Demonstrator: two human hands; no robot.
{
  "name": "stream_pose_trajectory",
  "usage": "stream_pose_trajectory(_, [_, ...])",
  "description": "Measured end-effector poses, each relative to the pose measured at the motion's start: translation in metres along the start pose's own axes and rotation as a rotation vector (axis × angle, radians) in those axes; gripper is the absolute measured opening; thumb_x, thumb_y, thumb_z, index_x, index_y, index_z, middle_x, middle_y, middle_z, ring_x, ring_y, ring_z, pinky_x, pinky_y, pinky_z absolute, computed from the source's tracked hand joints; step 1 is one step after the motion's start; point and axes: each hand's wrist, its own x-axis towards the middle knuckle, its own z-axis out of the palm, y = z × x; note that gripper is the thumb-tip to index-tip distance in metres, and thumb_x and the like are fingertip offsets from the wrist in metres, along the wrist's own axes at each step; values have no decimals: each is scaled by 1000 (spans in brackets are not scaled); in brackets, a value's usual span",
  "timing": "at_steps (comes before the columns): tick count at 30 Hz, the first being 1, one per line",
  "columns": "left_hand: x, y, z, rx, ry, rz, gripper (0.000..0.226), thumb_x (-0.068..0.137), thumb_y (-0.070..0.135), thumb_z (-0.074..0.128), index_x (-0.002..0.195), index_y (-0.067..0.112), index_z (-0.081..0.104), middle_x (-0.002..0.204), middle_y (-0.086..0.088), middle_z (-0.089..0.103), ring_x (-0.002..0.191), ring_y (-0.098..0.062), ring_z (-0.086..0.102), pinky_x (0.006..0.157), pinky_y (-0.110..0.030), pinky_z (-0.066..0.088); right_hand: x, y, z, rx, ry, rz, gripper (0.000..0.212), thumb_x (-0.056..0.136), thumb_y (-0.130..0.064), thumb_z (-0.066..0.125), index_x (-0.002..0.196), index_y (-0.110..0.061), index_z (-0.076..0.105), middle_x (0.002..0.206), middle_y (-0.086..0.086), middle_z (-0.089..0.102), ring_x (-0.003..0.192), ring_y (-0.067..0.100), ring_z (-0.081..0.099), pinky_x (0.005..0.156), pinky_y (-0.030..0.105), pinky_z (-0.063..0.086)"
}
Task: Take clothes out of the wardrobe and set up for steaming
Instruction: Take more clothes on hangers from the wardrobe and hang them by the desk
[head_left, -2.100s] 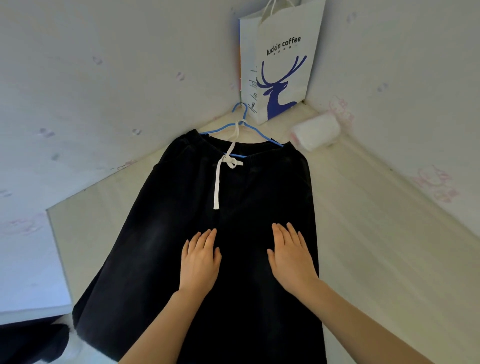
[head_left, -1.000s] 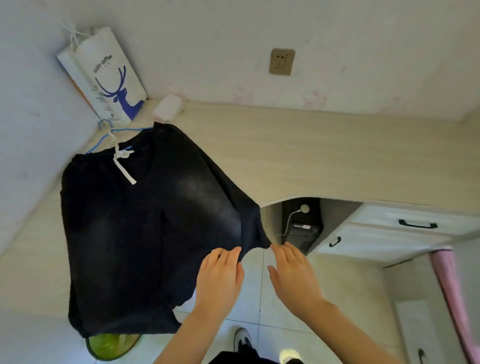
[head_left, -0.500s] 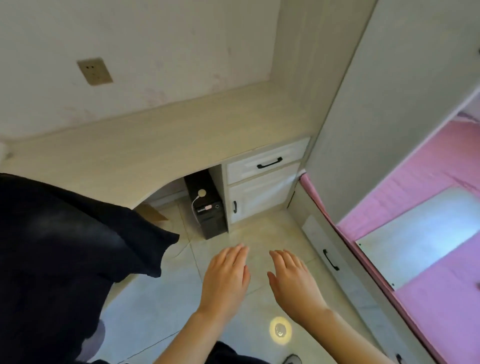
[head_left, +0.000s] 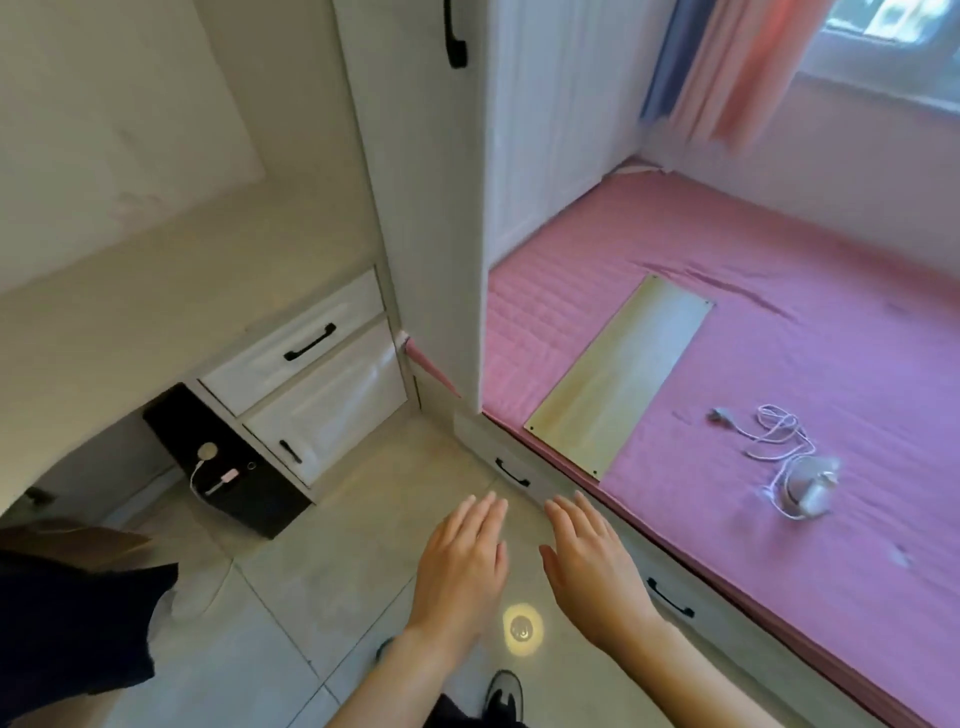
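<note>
The black trousers (head_left: 67, 618) hang over the desk edge at the lower left, only their end in view. My left hand (head_left: 462, 564) and my right hand (head_left: 589, 564) float side by side over the tiled floor, palms down, fingers straight, holding nothing. A small white steamer (head_left: 810, 491) with its white cord (head_left: 769, 436) lies on the pink bed (head_left: 779, 338) to the right. The tall white wardrobe (head_left: 415, 182) stands between desk and bed, its door shut, a black handle near the top.
A pale wooden board (head_left: 618, 374) lies on the bed. Under the desk (head_left: 130, 291) stands a black computer tower (head_left: 228, 462) beside white drawers (head_left: 311, 374). Drawers with black handles run along the bed base (head_left: 670, 597). Curtains hang at the window, top right.
My view has swung right from the desk and trousers to the wardrobe and bed. Both hands left the trousers and now hover empty over the floor.
</note>
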Motion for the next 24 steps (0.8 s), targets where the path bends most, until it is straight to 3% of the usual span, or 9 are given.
stream_pose_trajectory(11, [100,30,18,5,-26,107,46,86,25,65,131,18,58,129,4,62,121,-16,56,93,-29,49,47,74,-5,13,62,128,54,73,-29,78,119,-6,62,118,10,66,116,34,59,93,43,50])
stream_pose_trajectory(17, [196,23,17,10,24,115,45,89,26,59,133,14,55,132,1,60,127,-20,50,104,-33,44,137,111,-17,13,78,116,50,76,-25,74,119,-4,60,114,11,66,114,34,60,90,43,53])
stream_pose_trajectory(24, [308,16,8,28,31,132,46,95,30,51,139,17,48,138,2,54,133,-19,43,111,-34,33,244,142,-46,-16,118,95,49,81,-26,71,123,-4,58,118,12,64,118,35,56,97,44,49])
